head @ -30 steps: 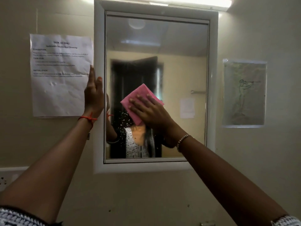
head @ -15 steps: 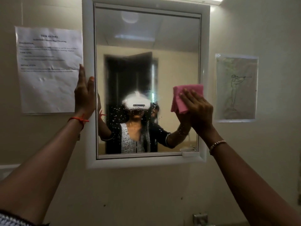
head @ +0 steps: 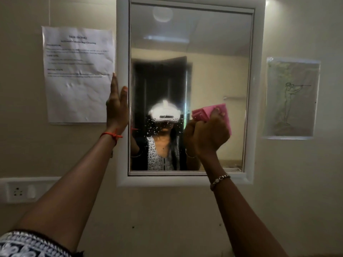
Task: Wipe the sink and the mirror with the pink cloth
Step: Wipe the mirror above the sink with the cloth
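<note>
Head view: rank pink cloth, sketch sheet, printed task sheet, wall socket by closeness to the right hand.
From the right hand:
1. pink cloth, in its grip, against the mirror glass.
2. sketch sheet, on the wall right of the mirror.
3. printed task sheet, on the wall left of the mirror.
4. wall socket, low at far left.

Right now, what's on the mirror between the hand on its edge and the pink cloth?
In the head view, water droplets speckle the mirror between the left hand and pink cloth.

My right hand (head: pixel 207 134) is bunching the folded pink cloth (head: pixel 213 113) against the white-framed rectangular mirror (head: pixel 189 58) at centre-right of the frame; my left hand (head: pixel 117 108) is lying flat on its left edge.
</note>
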Motion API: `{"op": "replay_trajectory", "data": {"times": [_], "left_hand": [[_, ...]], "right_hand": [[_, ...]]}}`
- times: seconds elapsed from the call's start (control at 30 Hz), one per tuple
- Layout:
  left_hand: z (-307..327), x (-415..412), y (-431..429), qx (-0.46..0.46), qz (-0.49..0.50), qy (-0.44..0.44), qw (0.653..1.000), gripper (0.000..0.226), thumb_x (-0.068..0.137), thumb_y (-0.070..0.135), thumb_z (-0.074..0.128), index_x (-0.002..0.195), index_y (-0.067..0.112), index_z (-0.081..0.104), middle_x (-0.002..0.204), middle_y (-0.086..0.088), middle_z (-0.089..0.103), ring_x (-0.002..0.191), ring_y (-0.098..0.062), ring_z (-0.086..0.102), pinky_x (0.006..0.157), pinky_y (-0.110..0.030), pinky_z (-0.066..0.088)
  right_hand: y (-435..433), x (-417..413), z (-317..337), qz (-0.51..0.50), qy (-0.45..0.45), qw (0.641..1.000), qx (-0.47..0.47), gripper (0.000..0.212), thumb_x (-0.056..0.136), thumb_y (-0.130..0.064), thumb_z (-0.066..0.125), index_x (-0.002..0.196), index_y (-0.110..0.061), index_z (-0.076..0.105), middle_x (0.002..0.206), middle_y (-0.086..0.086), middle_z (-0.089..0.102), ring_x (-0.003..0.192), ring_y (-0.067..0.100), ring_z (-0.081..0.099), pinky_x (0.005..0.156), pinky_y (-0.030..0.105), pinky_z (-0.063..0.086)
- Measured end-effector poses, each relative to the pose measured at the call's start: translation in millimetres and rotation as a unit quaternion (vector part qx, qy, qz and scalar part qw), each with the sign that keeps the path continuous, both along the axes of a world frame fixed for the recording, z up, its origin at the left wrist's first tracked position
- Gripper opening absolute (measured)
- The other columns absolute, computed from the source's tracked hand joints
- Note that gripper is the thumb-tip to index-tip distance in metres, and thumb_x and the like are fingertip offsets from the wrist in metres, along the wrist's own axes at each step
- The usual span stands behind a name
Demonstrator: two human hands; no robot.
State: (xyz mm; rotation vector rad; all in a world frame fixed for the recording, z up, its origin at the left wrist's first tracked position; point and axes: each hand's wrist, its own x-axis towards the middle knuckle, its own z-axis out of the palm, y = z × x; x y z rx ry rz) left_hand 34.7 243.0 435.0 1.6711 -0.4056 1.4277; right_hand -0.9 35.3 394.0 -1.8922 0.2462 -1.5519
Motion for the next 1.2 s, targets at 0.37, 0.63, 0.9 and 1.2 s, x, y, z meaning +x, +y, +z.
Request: {"op": "replay_trajectory", "data": {"times": [0.37, 0.63, 0.9, 1.2], "left_hand": [[0, -1, 3, -0.010, -0.067, 0.020, 0.998, 0.049, 0.101, 0.024, 0.027, 0.147, 0.015, 0.012, 0.157, -0.006, 0.014, 0.136, -0.004, 0.018, 0.087, 0.015, 0.013], [0, -1, 13, -0.039, -0.202, 0.032, 0.978, 0.049, 0.100, 0.023, 0.032, 0.146, 0.017, 0.016, 0.157, -0.001, 0.015, 0.142, -0.011, 0.016, 0.083, 0.014, 0.024], [-3, -2, 3, -0.050, -0.127, 0.020, 0.990, 0.050, 0.099, 0.027, 0.033, 0.146, 0.016, 0.017, 0.156, -0.002, 0.019, 0.143, -0.015, 0.019, 0.086, 0.013, 0.020], [-9, 3, 2, -0.063, -0.037, 0.017, 0.997, 0.049, 0.098, 0.028, 0.036, 0.143, 0.011, 0.026, 0.152, -0.008, 0.030, 0.140, -0.017, 0.028, 0.084, 0.017, 0.015]], "right_hand": [[115, -6, 0, 0.048, -0.019, 0.983, -0.176, 0.043, 0.071, -0.011, 0.072, 0.110, 0.004, 0.062, 0.103, 0.026, 0.069, 0.084, 0.037, 0.071, 0.056, 0.041, 0.060], [119, 9, -34, -0.034, -0.034, 0.887, -0.460, 0.053, 0.073, -0.031, 0.075, 0.118, -0.007, 0.061, 0.116, 0.018, 0.065, 0.101, 0.033, 0.066, 0.074, 0.045, 0.059], [84, 20, -55, -0.063, -0.069, 0.781, -0.618, 0.046, 0.089, -0.025, 0.029, 0.125, -0.015, 0.056, 0.126, 0.010, 0.061, 0.110, 0.030, 0.062, 0.083, 0.043, 0.057], [-9, 39, -49, -0.065, -0.157, 0.701, -0.693, 0.046, 0.080, -0.020, 0.062, 0.126, -0.016, 0.055, 0.128, 0.008, 0.060, 0.114, 0.028, 0.060, 0.094, 0.044, 0.051]]}}
